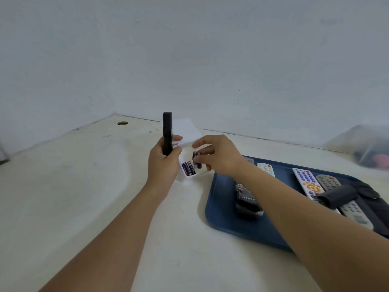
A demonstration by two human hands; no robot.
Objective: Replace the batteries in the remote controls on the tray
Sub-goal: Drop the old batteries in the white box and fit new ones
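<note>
A clouded plastic container (370, 148) stood at the table's (73, 186) far right. The right forearm crossed the blue tray (223, 216), hiding part of its remotes; five were countable. The left hand (163, 163) gripped a black remote (167, 133) upright. The right hand (219, 154) pinched two batteries (196, 159) over the white dish (189, 175), where two more lay.

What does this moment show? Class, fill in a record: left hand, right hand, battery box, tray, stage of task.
left hand: left hand grips a black remote upright
right hand: right hand pinches a battery over the box
battery box: white box on the table, more batteries inside
tray: blue tray at right, several remotes on it
stage of task: battery picked, not yet fitted
</note>
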